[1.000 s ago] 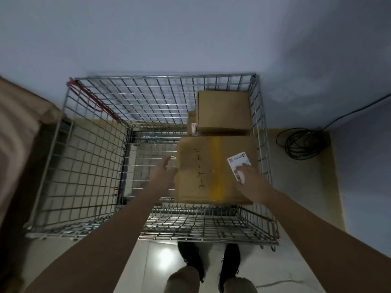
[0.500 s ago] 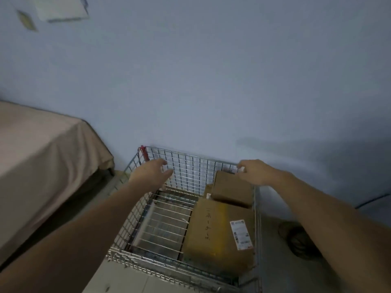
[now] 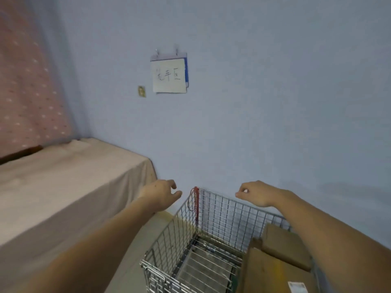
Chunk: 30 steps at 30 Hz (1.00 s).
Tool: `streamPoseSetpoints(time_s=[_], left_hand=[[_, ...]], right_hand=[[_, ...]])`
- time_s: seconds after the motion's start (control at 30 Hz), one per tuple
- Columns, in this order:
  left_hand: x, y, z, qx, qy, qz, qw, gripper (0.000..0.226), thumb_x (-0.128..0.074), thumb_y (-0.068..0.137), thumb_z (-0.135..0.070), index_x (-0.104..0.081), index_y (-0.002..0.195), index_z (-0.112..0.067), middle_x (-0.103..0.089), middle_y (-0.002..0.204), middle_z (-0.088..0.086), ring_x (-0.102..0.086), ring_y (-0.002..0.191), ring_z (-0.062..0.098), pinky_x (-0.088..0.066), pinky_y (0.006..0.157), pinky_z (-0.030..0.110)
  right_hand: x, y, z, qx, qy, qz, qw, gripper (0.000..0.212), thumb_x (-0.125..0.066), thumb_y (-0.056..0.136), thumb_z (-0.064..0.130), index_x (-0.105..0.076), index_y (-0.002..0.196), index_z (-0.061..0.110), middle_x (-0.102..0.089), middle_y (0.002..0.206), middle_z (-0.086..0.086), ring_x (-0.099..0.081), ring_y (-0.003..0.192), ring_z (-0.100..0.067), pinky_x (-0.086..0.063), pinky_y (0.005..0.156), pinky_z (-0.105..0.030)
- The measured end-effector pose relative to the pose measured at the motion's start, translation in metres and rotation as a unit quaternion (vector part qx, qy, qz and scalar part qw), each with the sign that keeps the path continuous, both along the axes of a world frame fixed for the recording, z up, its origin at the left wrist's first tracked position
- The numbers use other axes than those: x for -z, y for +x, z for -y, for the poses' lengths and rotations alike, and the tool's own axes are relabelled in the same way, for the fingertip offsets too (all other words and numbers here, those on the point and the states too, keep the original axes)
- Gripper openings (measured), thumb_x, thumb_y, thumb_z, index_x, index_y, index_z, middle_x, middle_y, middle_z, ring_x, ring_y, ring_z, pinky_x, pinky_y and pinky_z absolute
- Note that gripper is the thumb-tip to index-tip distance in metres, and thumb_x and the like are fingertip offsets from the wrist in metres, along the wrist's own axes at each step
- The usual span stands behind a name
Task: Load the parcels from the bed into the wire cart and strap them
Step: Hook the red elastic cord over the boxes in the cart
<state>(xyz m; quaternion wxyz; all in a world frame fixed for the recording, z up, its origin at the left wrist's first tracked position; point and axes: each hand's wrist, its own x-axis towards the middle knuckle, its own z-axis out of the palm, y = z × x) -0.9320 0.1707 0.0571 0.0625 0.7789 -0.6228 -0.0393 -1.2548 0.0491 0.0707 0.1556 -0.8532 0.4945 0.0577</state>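
**Two parcels loaded, strapping not yet done**

While both hands hang empty above the wire cart, two cardboard parcels are seen inside it, against its right side: a large parcel at the near right corner and a smaller parcel at the far right corner, partly resting on the large one. The left hand and the right hand are held with loosely curled fingers, and nothing is gripped. No parcel is visible on the bed, though only part of it is shown. A red strap is left hanging at the cart's far left corner, so strapping is judged to remain.
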Motion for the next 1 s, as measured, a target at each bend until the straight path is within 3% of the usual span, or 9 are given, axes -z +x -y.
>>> streamPoseSetpoints(time_s=[0.2,0.43,0.7,0.8,1.0], left_hand=[[0.006,0.067,-0.026,-0.014,0.011,-0.026,1.0,0.055,-0.041,0.098,-0.067,-0.058,0.133,-0.028,-0.072,0.119,0.0,-0.067,0.103,0.021,-0.057,0.092,0.041],[0.025,0.13,-0.011,-0.041,0.05,-0.039,0.997,0.049,-0.042,0.094,-0.069,-0.063,0.117,-0.031,-0.073,0.113,-0.003,-0.066,0.097,0.02,-0.057,0.091,0.04],[0.043,0.193,0.008,-0.077,0.071,-0.052,0.993,0.062,-0.04,0.093,-0.071,-0.062,0.129,-0.026,-0.07,0.121,0.002,-0.066,0.106,0.025,-0.056,0.093,0.043],[0.047,0.215,0.027,-0.081,0.079,-0.052,0.992,0.059,-0.041,0.095,-0.069,-0.059,0.133,-0.027,-0.069,0.125,0.003,-0.065,0.109,0.027,-0.055,0.095,0.043],[0.064,0.261,0.078,-0.044,0.09,-0.057,0.993,0.06,-0.038,0.094,-0.07,-0.06,0.132,-0.028,-0.068,0.13,0.004,-0.064,0.114,0.027,-0.053,0.096,0.04]], right_hand=[[0.008,0.087,-0.011,-0.022,-0.008,0.003,1.0,0.049,-0.041,0.102,0.06,-0.056,0.133,0.025,-0.061,0.134,-0.007,-0.061,0.11,-0.023,-0.049,0.098,-0.041],[0.028,0.147,0.025,-0.048,0.004,-0.023,0.999,0.043,-0.043,0.106,0.048,-0.053,0.137,0.021,-0.057,0.141,-0.008,-0.057,0.118,-0.023,-0.047,0.099,-0.037],[0.058,0.197,0.076,-0.054,0.032,-0.048,0.997,0.038,-0.048,0.104,0.044,-0.054,0.133,0.02,-0.059,0.134,-0.006,-0.055,0.107,-0.02,-0.043,0.086,-0.032],[0.062,0.214,0.089,-0.045,0.037,-0.053,0.997,0.037,-0.051,0.103,0.043,-0.055,0.132,0.019,-0.061,0.13,-0.006,-0.058,0.11,-0.022,-0.047,0.09,-0.034],[0.071,0.25,0.112,-0.006,0.051,-0.048,0.998,0.037,-0.051,0.103,0.043,-0.055,0.132,0.021,-0.061,0.123,-0.003,-0.056,0.102,-0.019,-0.043,0.082,-0.031]])
